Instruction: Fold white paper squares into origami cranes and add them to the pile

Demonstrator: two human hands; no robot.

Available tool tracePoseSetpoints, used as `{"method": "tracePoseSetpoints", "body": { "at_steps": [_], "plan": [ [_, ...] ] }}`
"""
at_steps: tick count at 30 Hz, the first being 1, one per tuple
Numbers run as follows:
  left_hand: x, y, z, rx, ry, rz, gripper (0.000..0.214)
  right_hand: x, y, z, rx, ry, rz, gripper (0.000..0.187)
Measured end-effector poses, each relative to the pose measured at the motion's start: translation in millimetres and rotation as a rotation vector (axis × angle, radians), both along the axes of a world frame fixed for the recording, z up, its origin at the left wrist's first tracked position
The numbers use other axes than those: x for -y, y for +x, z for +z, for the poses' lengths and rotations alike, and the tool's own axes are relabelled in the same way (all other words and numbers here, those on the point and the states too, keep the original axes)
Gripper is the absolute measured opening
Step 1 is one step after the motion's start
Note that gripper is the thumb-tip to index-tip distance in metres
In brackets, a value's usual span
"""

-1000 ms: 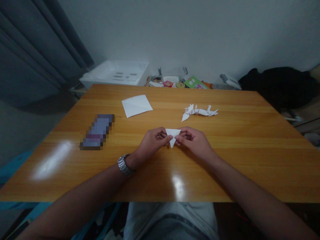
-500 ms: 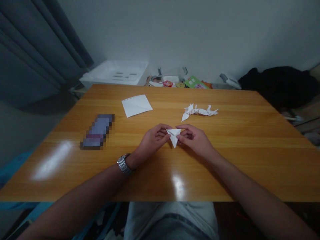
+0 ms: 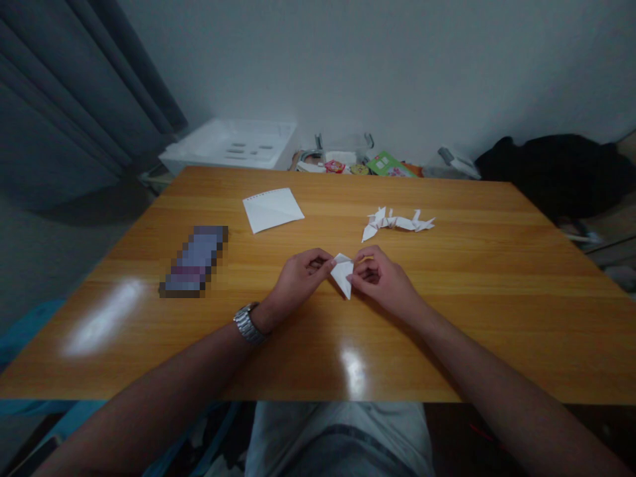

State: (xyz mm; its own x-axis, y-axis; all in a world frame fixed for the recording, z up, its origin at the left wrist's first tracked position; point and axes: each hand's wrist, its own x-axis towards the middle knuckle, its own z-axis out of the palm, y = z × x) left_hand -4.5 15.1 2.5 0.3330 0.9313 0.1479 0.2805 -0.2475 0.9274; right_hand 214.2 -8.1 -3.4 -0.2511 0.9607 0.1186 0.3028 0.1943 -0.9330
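The fingers [image 3: 325, 260] of both hands are closed, gripping a white folded paper triangle [image 3: 342, 275] from either side, the left hand [image 3: 298, 281] and right hand [image 3: 382, 279] nearly meeting over the desk [image 3: 437, 344]. A folded paper figure [image 3: 397, 223] and a paper sheet [image 3: 273, 210] are lying beyond them.

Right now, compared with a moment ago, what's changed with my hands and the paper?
The folded white paper triangle has tilted, its point swinging rightward. Your right hand has closed over its right side, and your left hand has drawn back leftward, fingertips at the paper's left corner. The flat white sheet and the folded paper figure stayed where they were.
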Motion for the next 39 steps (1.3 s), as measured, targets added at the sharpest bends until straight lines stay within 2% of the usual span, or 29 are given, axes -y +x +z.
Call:
{"method": "tracePoseSetpoints", "body": {
  "at_steps": [4,9,13,18,21,24,28,31,37,39],
  "plan": [
    [-0.6,-2.1,-1.0,-0.105,0.06,0.031,0.018,-0.8,-0.1,2.6,0.205,0.081,0.053,0.025],
    [0.4,-4.6,0.2,-0.451,0.224,-0.009,0.007,-2.5,0.1,2.5,0.421,0.221,0.124,0.025],
    [-1.5,-5.1,-1.0,-0.538,0.331,-0.048,0.014,-3.7,1.5,-0.8,0.482,0.314,0.151,0.027],
    [-1.0,-9.3,-1.8,-0.62,0.443,-0.129,0.027,-4.1,2.6,-3.1,0.516,0.329,0.135,0.037],
    [0.3,-11.7,-1.7,-0.632,0.47,-0.169,0.035,-3.9,2.9,-3.1,0.519,0.33,0.134,0.036],
    [0.5,-11.9,-1.0,-0.596,0.463,-0.2,0.032,-4.0,3.3,-2.9,0.514,0.32,0.143,0.036],
    [-0.1,-9.5,1.8,-0.514,0.403,-0.163,0.021,-4.8,3.4,-3.4,0.502,0.304,0.141,0.036],
    [-1.2,-9.1,3.9,-0.472,0.356,-0.114,0.024,-5.4,3.5,-4.1,0.494,0.288,0.145,0.036],
    [-4.1,-12.9,3.2,-0.534,0.371,-0.155,0.011,-5.5,3.9,-4.8,0.474,0.284,0.155,0.037],
    [-4.0,-14.1,2.6,-0.554,0.385,-0.177,0.014,-5.1,4.1,-4.4,0.465,0.287,0.156,0.036]
  ]
}}
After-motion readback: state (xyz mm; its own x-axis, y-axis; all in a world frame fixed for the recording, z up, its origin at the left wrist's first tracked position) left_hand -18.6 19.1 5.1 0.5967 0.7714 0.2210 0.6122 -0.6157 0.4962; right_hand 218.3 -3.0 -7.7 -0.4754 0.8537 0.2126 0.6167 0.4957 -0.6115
